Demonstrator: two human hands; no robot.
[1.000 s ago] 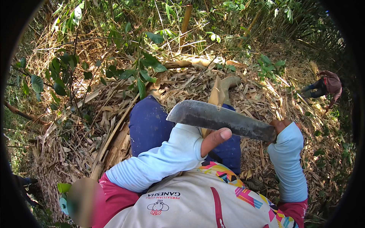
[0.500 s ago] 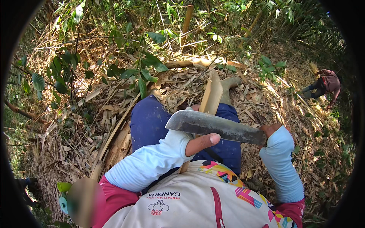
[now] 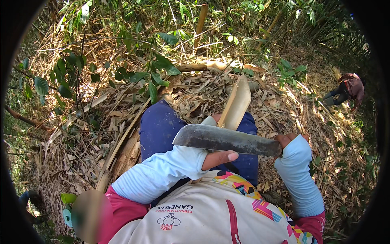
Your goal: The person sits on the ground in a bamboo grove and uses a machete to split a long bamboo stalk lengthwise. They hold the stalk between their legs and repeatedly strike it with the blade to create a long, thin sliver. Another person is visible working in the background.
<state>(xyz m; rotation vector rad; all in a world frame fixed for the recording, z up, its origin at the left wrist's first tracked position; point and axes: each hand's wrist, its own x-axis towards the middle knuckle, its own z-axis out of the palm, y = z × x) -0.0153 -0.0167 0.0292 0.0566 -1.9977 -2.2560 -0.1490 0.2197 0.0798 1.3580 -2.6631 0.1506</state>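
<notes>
— Dry leaf litter [image 3: 73, 166] covers the ground, with green undergrowth [image 3: 252, 36] along the top of the frame. What appears at the left?

— Leafy stems [image 3: 65, 77] at upper left; a bright green tube-like object [image 3: 68, 198] at lower left. Toward the centre, a split log [image 3: 126, 156] slants beside a bent knee in navy trousers [image 3: 160, 126].

— And the left hand [image 3: 211, 158]?

— Centre of the frame, sleeved in pale blue. It is closed on a pale wooden piece [image 3: 239, 101], fingers at the piece's left edge, thumb just below a blade that hides part of the grip.

— How does the piece lie?

— Above and right of centre, tilted toward the upper right, its lower part behind the machete [image 3: 219, 137], whose blade extends leftward.

— The right hand [image 3: 286, 141]?

— Right of centre, apart from the left, clamped around the machete's handle end. At the right margin, a second person [image 3: 352, 87] bends forward, well apart.
</notes>
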